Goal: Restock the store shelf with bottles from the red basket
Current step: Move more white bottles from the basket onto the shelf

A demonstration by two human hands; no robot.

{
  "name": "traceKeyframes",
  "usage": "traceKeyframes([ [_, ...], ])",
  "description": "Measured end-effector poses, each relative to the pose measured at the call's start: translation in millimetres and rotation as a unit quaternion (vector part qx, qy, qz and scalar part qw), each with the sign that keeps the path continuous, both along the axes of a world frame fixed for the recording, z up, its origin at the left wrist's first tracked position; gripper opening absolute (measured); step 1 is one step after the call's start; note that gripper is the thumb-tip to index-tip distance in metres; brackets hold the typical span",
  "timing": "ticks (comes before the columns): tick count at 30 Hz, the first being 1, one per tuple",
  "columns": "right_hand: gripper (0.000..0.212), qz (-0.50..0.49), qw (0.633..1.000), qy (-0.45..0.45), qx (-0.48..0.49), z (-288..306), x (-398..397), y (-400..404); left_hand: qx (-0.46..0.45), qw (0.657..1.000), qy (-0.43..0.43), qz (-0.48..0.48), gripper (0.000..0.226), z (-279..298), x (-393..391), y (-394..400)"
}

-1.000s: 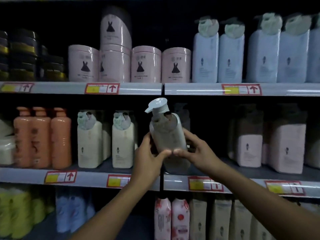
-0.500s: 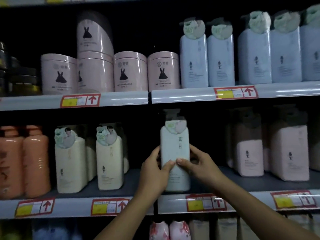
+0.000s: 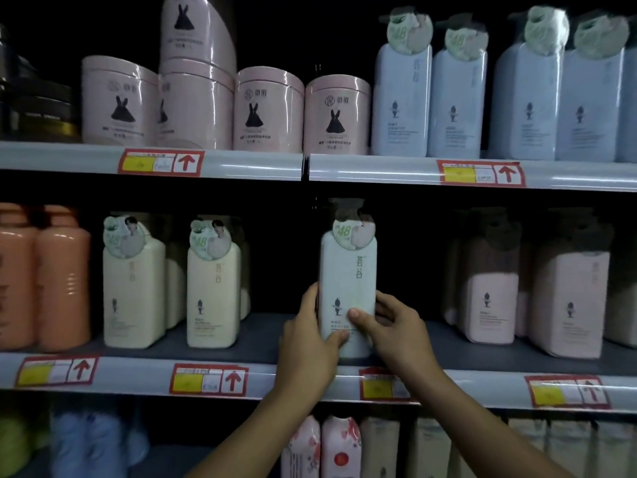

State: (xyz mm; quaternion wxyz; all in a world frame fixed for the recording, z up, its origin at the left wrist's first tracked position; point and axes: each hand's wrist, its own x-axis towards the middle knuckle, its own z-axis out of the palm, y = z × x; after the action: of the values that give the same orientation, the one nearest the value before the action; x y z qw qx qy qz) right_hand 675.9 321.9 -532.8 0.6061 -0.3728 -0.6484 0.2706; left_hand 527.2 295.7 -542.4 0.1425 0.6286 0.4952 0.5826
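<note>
Bottle [image 3: 347, 288] upright on middle shelf [image 3: 262, 343], clasped by left hand [image 3: 306, 343] and right hand [image 3: 396, 326]. Not yet released; basket unseen, remainder unknowable.

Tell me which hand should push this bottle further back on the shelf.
Probably the right hand: its thumb lies across the white bottle's front label. The left hand grips the bottle's side and lower edge, better for steadying it on the middle shelf.

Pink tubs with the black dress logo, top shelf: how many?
5: pink tubs in a row, one stacked on the second. More may hide behind.
</note>
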Motion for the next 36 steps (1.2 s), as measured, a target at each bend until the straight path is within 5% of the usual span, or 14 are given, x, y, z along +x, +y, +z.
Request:
traceKeyframes([
  [3,0.044,-0.015,0.999,-0.033,-0.012,1,1,-10,0.004,1.000,-0.008,-0.008,0.088,2,4,-8],
  [5,0.040,-0.109,0.994,-0.024,0.015,2,13,-30,0.031,0.999,-0.029,0.001,0.095,1,6,-21],
  [8,0.021,-0.104,0.990,0.078,0.061,-18,39,-79,0.104,0.988,-0.108,0.016,0.066,-14,6,-48],
  [13,0.029,0.157,0.945,0.193,-0.212,-107,43,-160,0.051,0.987,-0.138,-0.071,0.018,-86,24,-103],
  [17,0.021,0.219,0.892,0.217,-0.332,-167,40,-194,-0.075,0.987,-0.086,-0.117,0.010,-164,40,-141],
  [19,0.026,0.217,0.903,0.143,-0.342,-192,48,-201,-0.135,0.980,-0.079,-0.126,0.009,-203,40,-156],
  [22,0.040,0.131,0.943,-0.158,-0.262,-235,75,-203,-0.222,0.965,-0.028,-0.139,0.009,-263,34,-175],
  [23,0.041,0.095,0.931,-0.276,-0.218,-252,85,-202,-0.266,0.952,-0.011,-0.150,0.014,-283,33,-182],
  [26,0.024,0.065,0.815,-0.560,-0.134,-296,96,-200,-0.393,0.903,0.054,-0.162,0.042,-338,37,-193],
  [30,0.022,0.109,0.785,-0.581,-0.183,-346,89,-203,-0.473,0.832,0.193,-0.216,0.067,-386,48,-200],
  [36,0.042,0.110,0.617,-0.703,-0.337,-391,112,-214,-0.449,0.775,0.355,-0.267,0.068,-410,44,-202],
])
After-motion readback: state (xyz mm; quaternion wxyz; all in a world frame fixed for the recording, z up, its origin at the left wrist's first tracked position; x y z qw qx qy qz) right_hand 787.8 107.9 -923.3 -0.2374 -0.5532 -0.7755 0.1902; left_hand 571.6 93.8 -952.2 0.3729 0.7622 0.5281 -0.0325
